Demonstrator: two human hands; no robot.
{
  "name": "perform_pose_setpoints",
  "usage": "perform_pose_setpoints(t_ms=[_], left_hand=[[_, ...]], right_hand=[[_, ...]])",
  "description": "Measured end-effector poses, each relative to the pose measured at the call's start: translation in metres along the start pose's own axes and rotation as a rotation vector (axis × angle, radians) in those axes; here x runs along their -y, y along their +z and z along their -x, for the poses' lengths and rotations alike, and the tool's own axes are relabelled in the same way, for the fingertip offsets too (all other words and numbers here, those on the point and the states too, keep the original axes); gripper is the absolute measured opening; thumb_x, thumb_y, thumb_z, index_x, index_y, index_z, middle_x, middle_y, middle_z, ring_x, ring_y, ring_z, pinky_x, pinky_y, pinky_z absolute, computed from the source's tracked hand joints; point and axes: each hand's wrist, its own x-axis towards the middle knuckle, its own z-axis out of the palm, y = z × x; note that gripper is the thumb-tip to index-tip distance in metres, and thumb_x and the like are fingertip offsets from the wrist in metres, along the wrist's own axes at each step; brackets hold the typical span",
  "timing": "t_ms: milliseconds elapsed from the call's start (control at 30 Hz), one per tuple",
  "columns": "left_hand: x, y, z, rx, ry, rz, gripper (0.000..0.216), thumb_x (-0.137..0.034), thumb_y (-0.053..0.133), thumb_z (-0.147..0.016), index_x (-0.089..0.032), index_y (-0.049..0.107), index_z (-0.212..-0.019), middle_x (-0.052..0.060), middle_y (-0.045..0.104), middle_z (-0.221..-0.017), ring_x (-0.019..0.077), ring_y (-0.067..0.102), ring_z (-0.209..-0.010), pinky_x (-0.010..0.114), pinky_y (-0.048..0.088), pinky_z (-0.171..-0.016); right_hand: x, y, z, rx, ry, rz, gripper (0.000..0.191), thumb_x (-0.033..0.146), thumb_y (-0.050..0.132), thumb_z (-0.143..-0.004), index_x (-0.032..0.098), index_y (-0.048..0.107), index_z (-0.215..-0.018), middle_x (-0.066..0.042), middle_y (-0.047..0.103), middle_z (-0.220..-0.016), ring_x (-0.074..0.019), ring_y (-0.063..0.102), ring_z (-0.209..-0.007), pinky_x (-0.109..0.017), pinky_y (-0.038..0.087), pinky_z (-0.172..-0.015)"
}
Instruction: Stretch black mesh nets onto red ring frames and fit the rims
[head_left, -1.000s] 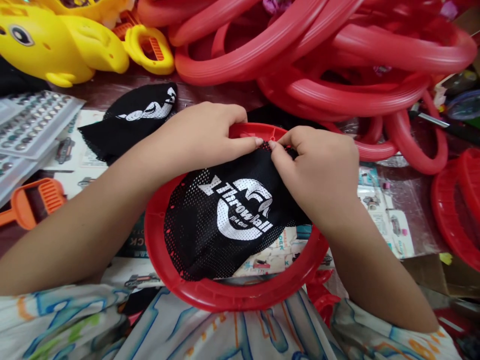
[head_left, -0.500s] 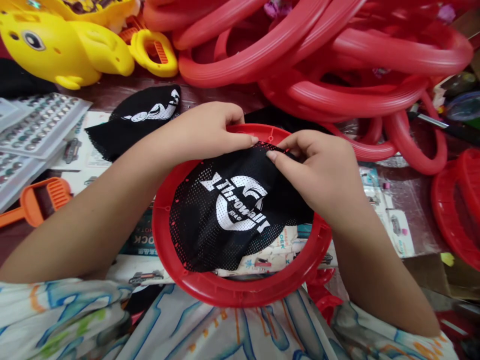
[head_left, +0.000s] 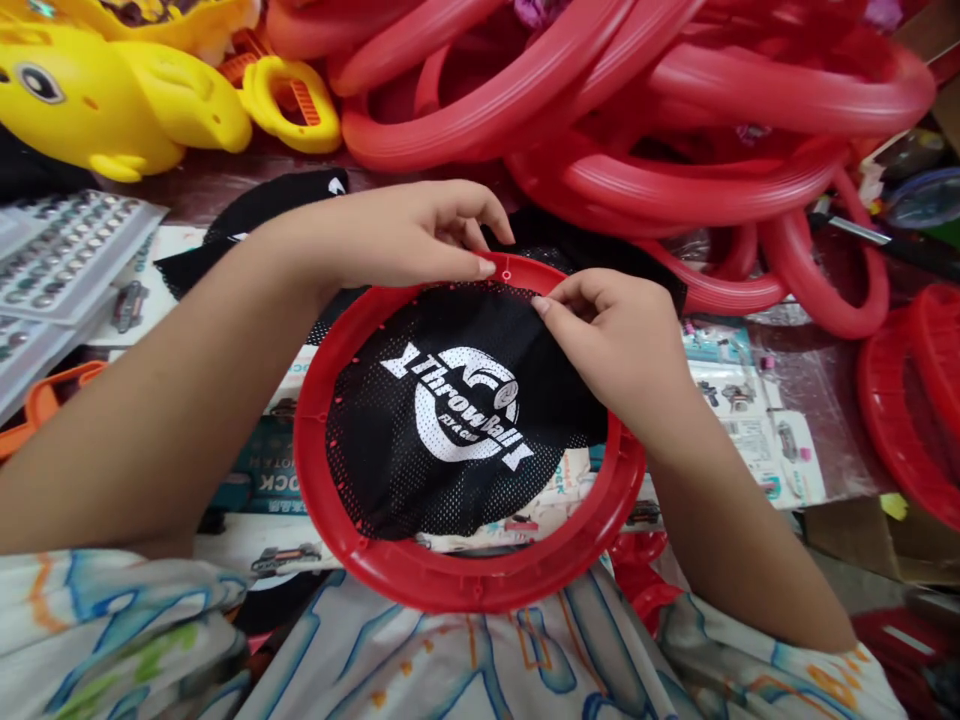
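Observation:
A red plastic ring (head_left: pixel 352 540) rests against my lap, its far edge raised. A black mesh net (head_left: pixel 450 420) with white "ThrowBall" print lies across its opening, hooked along the left and far rim. My left hand (head_left: pixel 405 235) hovers at the ring's far rim, fingers curled, thumb tip touching the mesh edge beside a small peg. My right hand (head_left: pixel 615 340) rests on the net's right side, thumb and fingers pinching its upper edge.
A heap of red rings (head_left: pixel 637 110) fills the back. Yellow toy parts (head_left: pixel 112 100) lie at the back left, another black net (head_left: pixel 247 215) behind my left arm. Blister packs (head_left: pixel 60 260) and an orange tool (head_left: pixel 45 400) sit left; more red frames (head_left: pixel 915 400) right.
The net's far edge now sits stretched along the ring's rim. My left hand has lifted off the mesh and loosened; my right hand has slid slightly right along the edge.

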Motion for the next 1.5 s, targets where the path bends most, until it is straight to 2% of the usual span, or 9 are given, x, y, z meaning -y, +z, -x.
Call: perform_pose_setpoints(t_ms=[133, 333, 433, 567, 667, 800, 1000, 1267, 1500], left_hand=[[-0.002, 0.010, -0.007, 0.007, -0.007, 0.050, 0.028, -0.043, 0.067, -0.079, -0.022, 0.077, -0.093, 0.003, 0.069, -0.083, 0.0200, 0.064, -0.077, 0.035, 0.050, -0.073], [-0.002, 0.014, -0.007, -0.042, 0.028, -0.024, 0.031, -0.048, 0.076, -0.074, -0.020, 0.079, -0.086, 0.004, 0.068, -0.091, 0.0220, 0.062, -0.088, 0.034, 0.046, -0.078], [-0.003, 0.016, -0.007, -0.064, 0.001, 0.031, 0.026, -0.042, 0.077, -0.075, -0.018, 0.078, -0.084, 0.005, 0.067, -0.087, 0.0184, 0.059, -0.079, 0.032, 0.043, -0.072], [-0.003, 0.024, -0.008, -0.145, -0.052, 0.064, 0.021, -0.036, 0.076, -0.077, -0.014, 0.077, -0.079, 0.001, 0.060, -0.066, 0.0119, 0.049, -0.060, 0.028, 0.033, -0.057], [-0.002, 0.030, -0.009, -0.211, -0.056, 0.044, 0.021, -0.034, 0.077, -0.076, -0.014, 0.076, -0.075, -0.001, 0.055, -0.060, 0.0104, 0.045, -0.057, 0.027, 0.029, -0.055], [-0.001, 0.033, -0.010, -0.239, -0.030, 0.018, 0.019, -0.032, 0.076, -0.076, -0.013, 0.077, -0.075, 0.000, 0.060, -0.065, 0.0108, 0.050, -0.062, 0.026, 0.033, -0.057], [-0.005, 0.034, -0.009, -0.232, -0.040, -0.002, 0.019, -0.030, 0.073, -0.078, -0.011, 0.075, -0.074, -0.001, 0.058, -0.064, 0.0102, 0.048, -0.063, 0.027, 0.034, -0.060], [-0.004, 0.037, -0.009, -0.260, -0.048, -0.053, 0.019, -0.031, 0.073, -0.079, -0.012, 0.075, -0.076, 0.000, 0.062, -0.067, 0.0117, 0.051, -0.065, 0.029, 0.037, -0.065], [0.001, 0.041, -0.011, -0.248, 0.019, -0.064, 0.019, -0.031, 0.073, -0.082, -0.013, 0.074, -0.074, -0.001, 0.057, -0.066, 0.0125, 0.049, -0.066, 0.030, 0.040, -0.072]], right_hand=[[-0.002, 0.003, -0.003, -0.010, -0.024, -0.043, 0.014, 0.022, 0.064, -0.090, 0.018, 0.076, -0.084, -0.003, 0.075, -0.077, -0.0162, 0.062, -0.068, -0.031, 0.043, -0.068], [-0.007, 0.009, -0.004, -0.082, -0.088, -0.025, 0.016, 0.020, 0.062, -0.089, 0.017, 0.077, -0.086, -0.005, 0.074, -0.079, -0.0180, 0.065, -0.074, -0.032, 0.046, -0.073], [-0.014, 0.011, -0.006, -0.122, -0.232, -0.007, 0.026, 0.014, 0.057, -0.087, 0.016, 0.079, -0.100, -0.005, 0.076, -0.085, -0.0183, 0.067, -0.078, -0.031, 0.047, -0.075], [-0.026, 0.012, -0.010, -0.130, -0.464, 0.117, 0.030, 0.015, 0.054, -0.089, 0.018, 0.082, -0.098, -0.006, 0.075, -0.085, -0.0192, 0.068, -0.078, -0.031, 0.048, -0.072], [-0.032, 0.012, -0.010, -0.121, -0.525, 0.204, 0.032, 0.017, 0.052, -0.093, 0.017, 0.083, -0.103, -0.008, 0.074, -0.085, -0.0201, 0.067, -0.077, -0.032, 0.047, -0.069], [-0.035, 0.011, -0.008, -0.084, -0.537, 0.274, 0.034, 0.018, 0.050, -0.096, 0.016, 0.082, -0.105, -0.009, 0.071, -0.085, -0.0209, 0.065, -0.078, -0.033, 0.048, -0.070], [-0.035, 0.013, -0.010, -0.076, -0.543, 0.274, 0.037, 0.019, 0.044, -0.098, 0.013, 0.080, -0.102, -0.010, 0.065, -0.083, -0.0208, 0.059, -0.078, -0.034, 0.045, -0.071], [-0.035, 0.015, -0.011, -0.045, -0.513, 0.329, 0.038, 0.021, 0.042, -0.101, 0.015, 0.080, -0.100, -0.010, 0.061, -0.082, -0.0211, 0.051, -0.077, -0.035, 0.040, -0.071], [-0.030, 0.014, -0.009, 0.026, -0.428, 0.476, 0.041, 0.020, 0.040, -0.101, 0.015, 0.081, -0.103, -0.013, 0.066, -0.088, -0.0238, 0.054, -0.080, -0.037, 0.036, -0.068]])
